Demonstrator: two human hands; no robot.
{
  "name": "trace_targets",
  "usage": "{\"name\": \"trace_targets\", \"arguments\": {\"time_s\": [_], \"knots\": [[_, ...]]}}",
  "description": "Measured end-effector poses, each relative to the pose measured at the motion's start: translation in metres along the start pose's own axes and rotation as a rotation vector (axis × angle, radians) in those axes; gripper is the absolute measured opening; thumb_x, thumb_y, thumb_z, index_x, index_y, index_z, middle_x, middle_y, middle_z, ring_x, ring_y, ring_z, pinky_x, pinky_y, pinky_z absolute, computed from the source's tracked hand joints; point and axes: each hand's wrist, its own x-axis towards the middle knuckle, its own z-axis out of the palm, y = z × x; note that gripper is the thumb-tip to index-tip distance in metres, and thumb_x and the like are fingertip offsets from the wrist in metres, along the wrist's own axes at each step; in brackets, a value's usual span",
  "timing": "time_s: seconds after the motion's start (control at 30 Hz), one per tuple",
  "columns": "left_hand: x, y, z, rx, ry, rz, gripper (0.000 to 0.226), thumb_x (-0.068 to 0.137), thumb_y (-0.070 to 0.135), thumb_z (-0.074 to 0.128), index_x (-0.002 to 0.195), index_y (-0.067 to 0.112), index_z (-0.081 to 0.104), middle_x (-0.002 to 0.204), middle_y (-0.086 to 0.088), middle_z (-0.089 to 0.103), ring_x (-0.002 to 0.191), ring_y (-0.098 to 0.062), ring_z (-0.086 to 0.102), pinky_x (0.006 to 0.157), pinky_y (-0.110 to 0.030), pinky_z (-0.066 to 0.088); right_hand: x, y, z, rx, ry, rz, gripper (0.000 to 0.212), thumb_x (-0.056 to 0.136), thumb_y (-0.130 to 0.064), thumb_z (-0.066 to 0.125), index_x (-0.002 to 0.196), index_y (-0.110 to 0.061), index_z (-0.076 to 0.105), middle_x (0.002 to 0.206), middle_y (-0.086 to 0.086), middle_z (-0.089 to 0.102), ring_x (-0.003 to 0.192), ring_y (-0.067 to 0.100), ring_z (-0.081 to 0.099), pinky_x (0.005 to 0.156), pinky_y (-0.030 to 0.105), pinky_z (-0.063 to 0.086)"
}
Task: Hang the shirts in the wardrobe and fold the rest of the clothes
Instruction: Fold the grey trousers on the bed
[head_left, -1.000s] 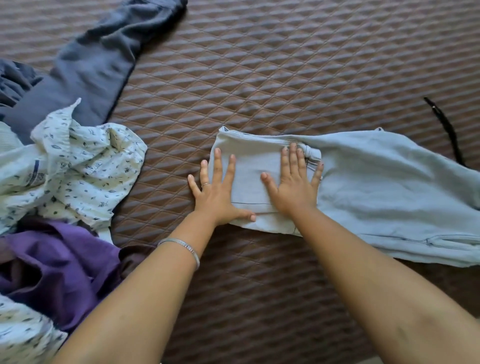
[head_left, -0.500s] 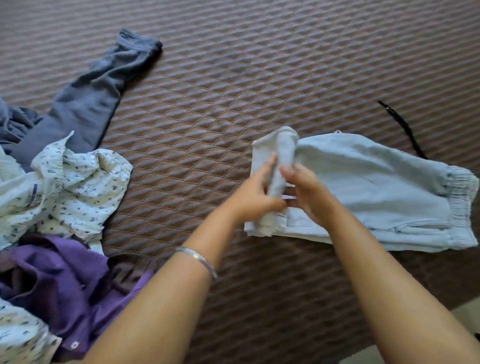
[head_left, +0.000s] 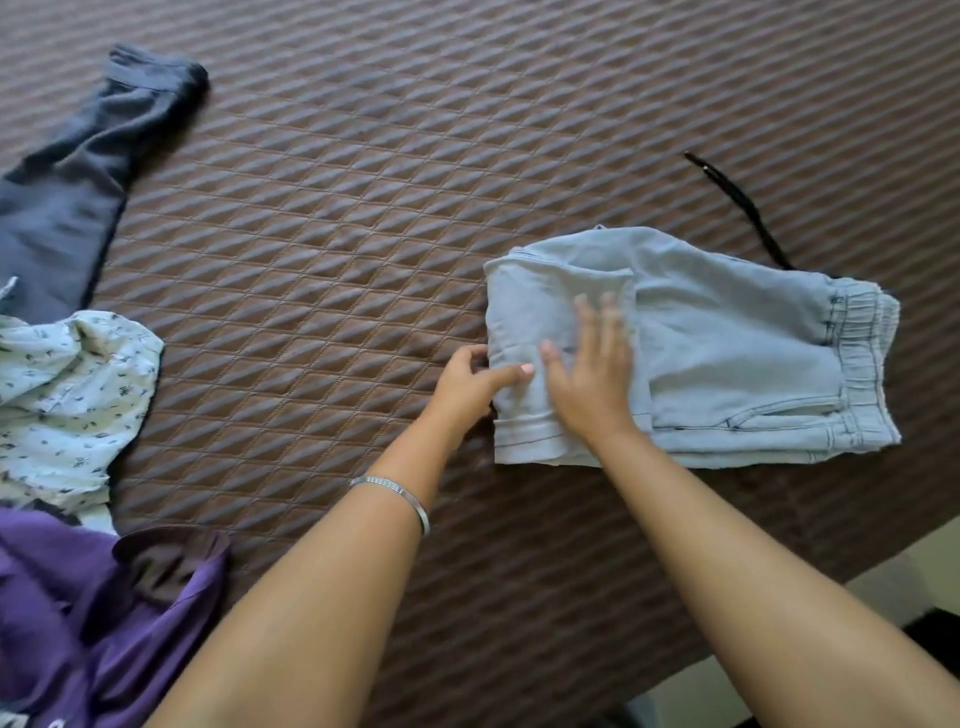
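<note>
Two bare hands worked on a pair of light blue trousers (head_left: 727, 343) lying on the brown quilted bed cover (head_left: 395, 218), toward its right edge. The trousers were partly folded, the leg end doubled over onto the upper part, the elastic waistband at the far right. The left hand (head_left: 470, 382) pinched the left edge of the folded layer, thumb on top and fingers curled under the cloth. The right hand (head_left: 592, 379) lay flat on the fold, fingers straight and spread, slightly blurred. A silver bangle (head_left: 395, 493) circled the left wrist. A black cord (head_left: 743, 208) lay on the cover just beyond the trousers. Well apart at the left lay a dark blue garment (head_left: 78, 187), a white patterned shirt (head_left: 72, 400) and a purple garment (head_left: 88, 618), heaped together unfolded.
</note>
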Motion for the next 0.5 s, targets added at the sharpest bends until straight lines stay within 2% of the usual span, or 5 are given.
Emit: {"name": "trace_targets", "arguments": {"time_s": [0.1, 0.17, 0.27, 0.37, 0.5], "knots": [[0.001, 0.002, 0.006, -0.038, -0.03, 0.009, 0.071, 0.059, 0.043, 0.081, 0.121, 0.022, 0.055, 0.116, 0.004, 0.067, 0.108, -0.017, 0.064, 0.097, -0.047, 0.049, 0.008, 0.005, 0.011, 0.052, -0.447, 0.13, 0.072, 0.097, -0.059, 0.029, 0.154, -0.027, 0.0, 0.161, -0.001, -0.016, 0.147, 0.021, -0.019, 0.115, 0.05, -0.015], [-0.002, 0.007, 0.009, -0.079, -0.089, 0.046, 0.071, 0.062, 0.048, 0.08, 0.123, 0.022, 0.056, 0.116, 0.002, 0.069, 0.108, -0.019, 0.064, 0.095, -0.043, 0.05, 0.016, 0.0, -0.003, 0.258, -0.594, 0.185, 0.084, 0.088, -0.073, 0.033, 0.154, -0.027, 0.009, 0.162, -0.002, -0.007, 0.147, 0.02, -0.015, 0.116, 0.05, -0.014], [-0.014, 0.021, 0.037, -0.163, -0.148, 0.157, 0.056, 0.08, 0.03, 0.073, 0.129, 0.012, 0.053, 0.106, 0.002, 0.07, 0.093, -0.01, 0.069, 0.069, -0.019, 0.053, 0.022, 0.015, -0.054, 0.917, -0.702, 0.262, 0.065, 0.077, -0.067, 0.056, 0.125, -0.024, 0.06, 0.131, -0.002, 0.06, 0.129, 0.017, 0.05, 0.111, 0.039, 0.037], [-0.029, 0.034, 0.083, -0.125, -0.255, 0.296, 0.05, 0.086, 0.013, 0.068, 0.133, 0.011, 0.05, 0.106, 0.008, 0.067, 0.091, 0.001, 0.067, 0.076, -0.013, 0.05, 0.024, 0.041, -0.098, 0.852, -0.602, 0.207, 0.053, 0.069, -0.053, 0.075, 0.113, -0.026, 0.066, 0.106, -0.006, 0.072, 0.101, 0.012, 0.068, 0.082, 0.024, 0.055], [-0.031, 0.044, 0.161, -0.037, -0.379, 0.375, 0.054, 0.082, 0.019, 0.075, 0.131, 0.022, 0.051, 0.108, 0.003, 0.064, 0.107, -0.01, 0.062, 0.097, -0.029, 0.05, 0.032, 0.099, -0.129, 0.777, -0.199, 0.366, 0.073, 0.049, -0.039, 0.091, 0.11, -0.018, 0.058, 0.1, 0.001, 0.071, 0.092, 0.018, 0.069, 0.076, 0.032, 0.058]]}}
